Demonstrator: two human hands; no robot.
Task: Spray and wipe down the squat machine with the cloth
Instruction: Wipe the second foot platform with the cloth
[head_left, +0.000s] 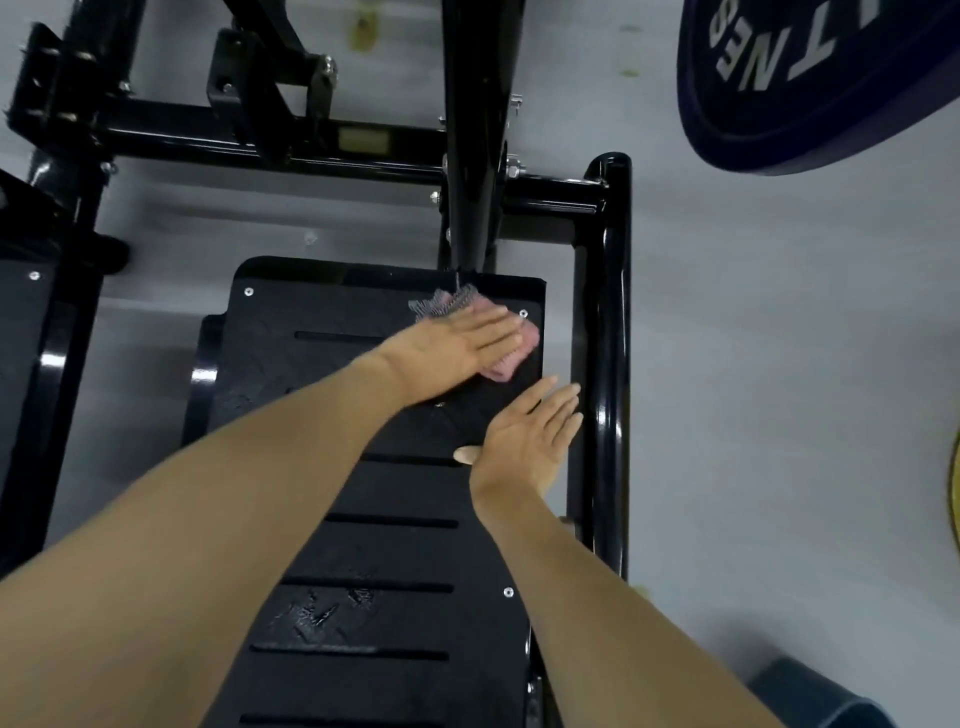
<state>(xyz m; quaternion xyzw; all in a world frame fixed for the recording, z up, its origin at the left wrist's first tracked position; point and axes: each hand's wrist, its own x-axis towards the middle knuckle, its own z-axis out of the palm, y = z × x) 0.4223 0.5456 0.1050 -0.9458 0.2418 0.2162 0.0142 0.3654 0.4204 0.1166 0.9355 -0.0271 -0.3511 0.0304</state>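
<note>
Looking down on the squat machine (260, 145), right-hand footplate (395, 551) under both arms

- left hand (457, 338): flat, fingers straight, pressing the pink cloth (511, 358) onto the plate's far right corner. The cloth shows past the fingertips, and a grey mesh-like edge shows on the far side of the hand
- right hand (524, 436): just nearer me than the left, palm down on the plate's right edge, fingers straight and relaxed, holding nothing
- black frame rail (608, 364) runs just right of both hands

Progress, as I judge it:
- wiping is under way at the corner beneath the left hand
- glistening wet patch (322, 613) sits well back from the hands, near my left forearm; I read it as spray not yet wiped
- no spray bottle in view
- probably left to do: the near stretch of this plate, the frame tubes beyond the hands, and the second plate (26, 364) far off my left arm. I cannot tell whether those have been cleaned
</note>
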